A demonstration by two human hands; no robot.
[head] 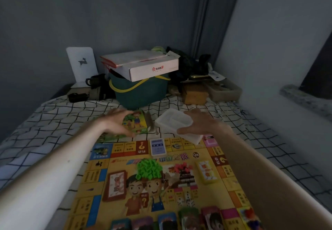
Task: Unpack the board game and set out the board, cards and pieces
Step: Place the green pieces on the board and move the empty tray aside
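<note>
Ahead, the left hand (117, 122) curls around the green game box (136, 122), while the right hand (201, 123) grips a white plastic tray (173, 122). Nearer, the yellow board (161, 181) on the bed (45, 122) reads "中国之旅", with a blue card deck (157, 146) and green houses (149, 169). Beyond, a white carton (152, 68) bears small red writing.

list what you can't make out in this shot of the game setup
Head view only:
- Game box: near side hidden by the left hand.
- White tray: near corner covered by the right hand; contents unclear.
- Card stacks: cut off by the bottom edge.
- Dice: faces too small and blurred.
- Board text: blurred.
</note>
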